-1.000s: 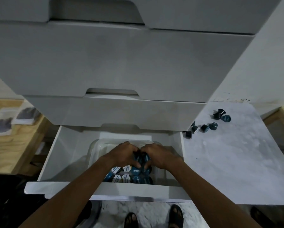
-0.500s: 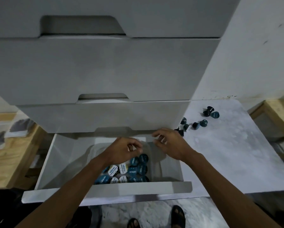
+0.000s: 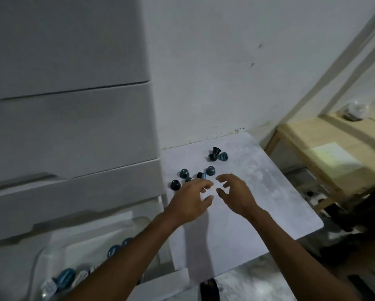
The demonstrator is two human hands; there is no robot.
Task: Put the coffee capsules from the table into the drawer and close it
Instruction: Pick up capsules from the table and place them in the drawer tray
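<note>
Capsules point(image 3: 204, 168) lie just beyond both empty grips point(image 3: 212, 190)

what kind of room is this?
Probably a home storage or utility corner, not a kitchen proper. A white drawer unit stands against a scuffed wall, a small marble-look table holds loose capsules, and a bare wooden bench sits alongside.

The worktop point(image 3: 258, 213) stands just right of the drawer unit point(image 3: 73, 127), against the wall point(image 3: 225, 72) behind it. On the worktop, loose coffee capsules point(image 3: 210, 170) lie near its back left corner, with both hands point(image 3: 191, 200) just before them. Left of the worktop and lower, the open drawer point(image 3: 156, 285) holds a clear tub point(image 3: 41, 257) with more capsules point(image 3: 66, 276) in it.
</note>
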